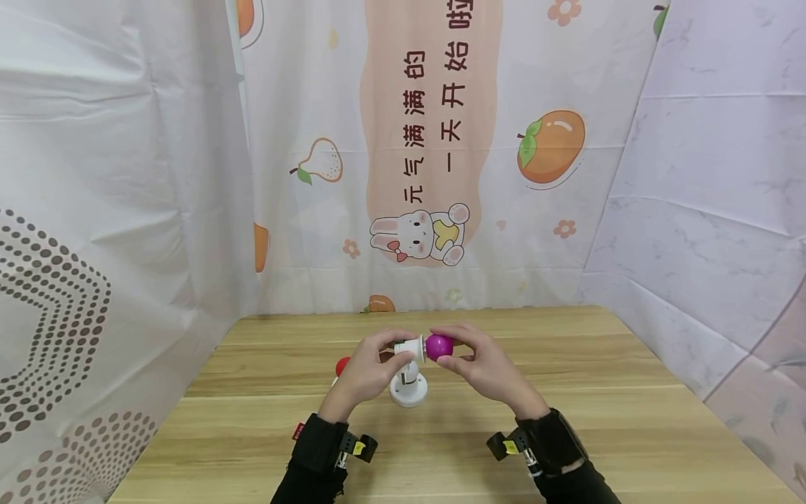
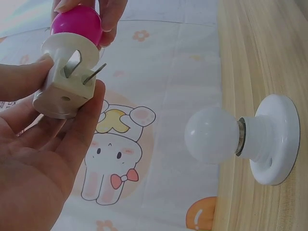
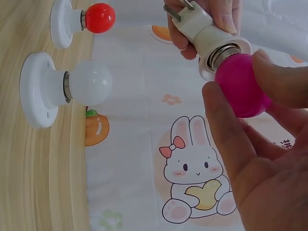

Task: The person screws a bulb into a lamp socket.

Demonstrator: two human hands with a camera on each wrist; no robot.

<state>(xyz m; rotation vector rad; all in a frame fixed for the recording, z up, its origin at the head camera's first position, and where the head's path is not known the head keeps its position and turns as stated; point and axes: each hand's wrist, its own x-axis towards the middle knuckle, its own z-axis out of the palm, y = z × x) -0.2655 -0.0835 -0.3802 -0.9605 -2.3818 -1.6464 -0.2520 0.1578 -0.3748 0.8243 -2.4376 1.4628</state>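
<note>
Above the wooden table (image 1: 567, 420), my left hand (image 1: 368, 367) grips a white plug-in lamp socket (image 1: 411, 346) with two metal prongs (image 2: 89, 72). My right hand (image 1: 475, 364) holds a magenta bulb (image 1: 439, 346) whose base sits in that socket (image 3: 211, 38). My right fingers (image 3: 231, 130) and thumb curl round the bulb (image 3: 240, 86); the left wrist view shows it as a magenta bulb (image 2: 77, 24) above the socket's flange (image 2: 62, 86).
Below my hands a white bulb (image 3: 89, 82) stands in a round white base (image 1: 408, 388) on the table. A red bulb (image 3: 98, 18) in a second white base (image 3: 60, 21) stands behind my left hand. Printed cloth walls close in the table.
</note>
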